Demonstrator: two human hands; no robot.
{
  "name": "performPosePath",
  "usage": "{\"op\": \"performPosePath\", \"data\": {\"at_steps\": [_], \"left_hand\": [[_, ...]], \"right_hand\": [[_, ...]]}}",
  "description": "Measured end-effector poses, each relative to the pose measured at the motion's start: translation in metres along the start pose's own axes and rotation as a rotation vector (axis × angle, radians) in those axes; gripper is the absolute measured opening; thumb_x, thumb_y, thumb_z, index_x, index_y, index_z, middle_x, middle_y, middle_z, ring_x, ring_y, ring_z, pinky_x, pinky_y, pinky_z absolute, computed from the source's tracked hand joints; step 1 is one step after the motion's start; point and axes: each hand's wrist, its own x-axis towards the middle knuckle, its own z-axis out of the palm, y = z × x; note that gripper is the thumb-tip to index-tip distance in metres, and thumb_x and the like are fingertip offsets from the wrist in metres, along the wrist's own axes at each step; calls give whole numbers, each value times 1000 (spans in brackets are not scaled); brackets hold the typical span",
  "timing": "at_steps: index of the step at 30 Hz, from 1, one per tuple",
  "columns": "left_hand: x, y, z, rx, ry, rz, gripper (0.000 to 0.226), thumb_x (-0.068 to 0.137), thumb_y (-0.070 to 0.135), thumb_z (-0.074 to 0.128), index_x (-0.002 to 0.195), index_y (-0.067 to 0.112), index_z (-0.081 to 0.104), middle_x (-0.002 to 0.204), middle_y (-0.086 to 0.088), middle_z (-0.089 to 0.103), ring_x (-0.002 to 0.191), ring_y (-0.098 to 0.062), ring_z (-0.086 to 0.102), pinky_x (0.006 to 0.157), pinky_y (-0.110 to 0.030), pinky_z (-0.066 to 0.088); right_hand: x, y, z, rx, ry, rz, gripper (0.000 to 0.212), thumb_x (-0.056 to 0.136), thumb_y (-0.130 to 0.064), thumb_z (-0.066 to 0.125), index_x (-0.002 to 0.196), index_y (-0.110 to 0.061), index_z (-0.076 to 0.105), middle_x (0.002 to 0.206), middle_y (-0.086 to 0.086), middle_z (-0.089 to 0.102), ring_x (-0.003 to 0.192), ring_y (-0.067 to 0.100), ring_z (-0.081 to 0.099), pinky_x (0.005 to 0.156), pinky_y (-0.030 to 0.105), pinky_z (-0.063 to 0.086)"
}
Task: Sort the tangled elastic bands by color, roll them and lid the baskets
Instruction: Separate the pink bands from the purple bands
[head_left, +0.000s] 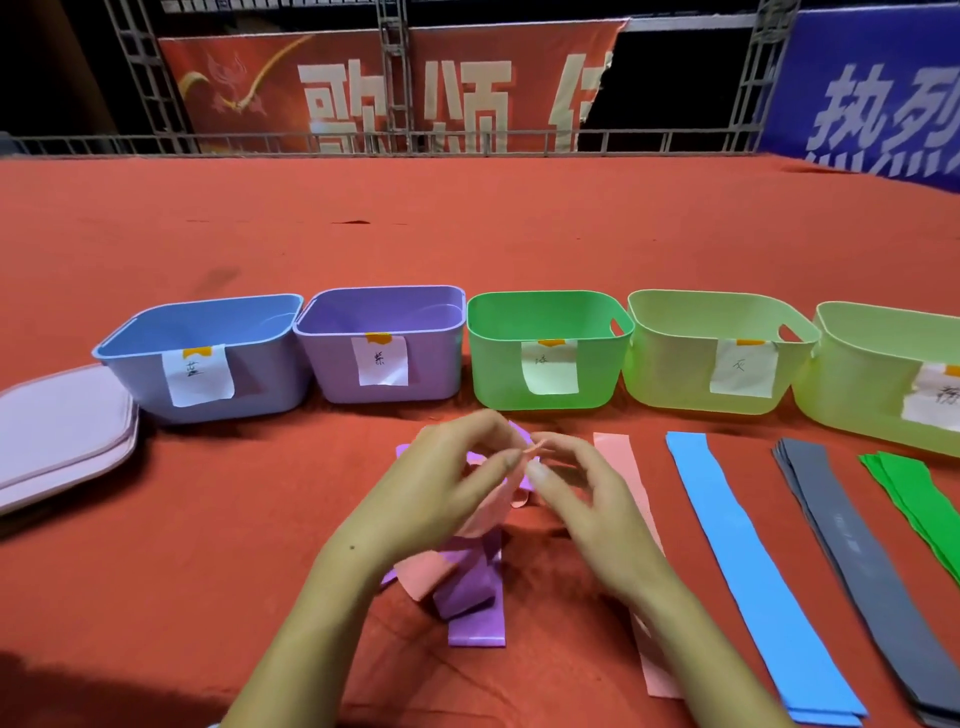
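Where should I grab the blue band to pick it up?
Best guess: take the blue band at its far end, near the green basket, coming down from above. It lies flat and straight on the red cloth, so fingers must pinch a thin edge, and that end lies clear of the pink band and grey bands.

Red matt cloth (467, 234) is covering the table, creasing slightly. The five baskets, from the blue basket (208, 358) to the green basket (545, 353), are showing smooth, faintly glossy plastic, each wearing a paper label (382, 361). The elastic bands, like the blue band (748, 561), are looking smooth, matt and rubbery.
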Motion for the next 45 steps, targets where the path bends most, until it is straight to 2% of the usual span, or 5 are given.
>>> {"op": "performPosePath", "data": {"at_steps": [6,13,22,33,45], "left_hand": [[-5,20,-13,-375,132,13,10,109,15,61,112,12,70,96,-11,78,89,-38,72,78,-56,60],[2,27,-21,-614,427,-4,13,107,8,61,114,2,71,86,-10,76,75,-19,69,64,-39,63],[14,19,-35,-854,785,-49,14,107,13,64,119,18,71,79,-6,66,70,-17,63,64,-33,57],[41,-22,22,-704,649,-410,18,97,-2,64,102,5,79,90,-15,79,79,-22,75,62,-29,64],[117,-14,97,-576,396,-333,7,99,2,73,97,9,74,72,0,76,65,-14,72,53,-29,62]], "right_hand": [[-9,-8,11,78,-140,-39,42,92,-6,80,129,-22,69,121,-4,78,115,15,73,99,33,58],[-14,-14,9,83,-182,-33,32,81,-15,91,106,-6,74,99,10,81,87,18,75,80,40,60],[-39,-35,-14,-25,-383,62,43,91,-15,84,128,-23,62,101,7,81,89,16,75,80,32,58],[-84,-20,-77,-223,-416,219,80,96,-19,74,154,-52,31,118,-5,78,107,15,74,100,39,56],[-107,-9,-121,-275,-272,216,69,84,-24,88,133,-50,48,76,-6,53,58,15,51,61,31,47]]}}
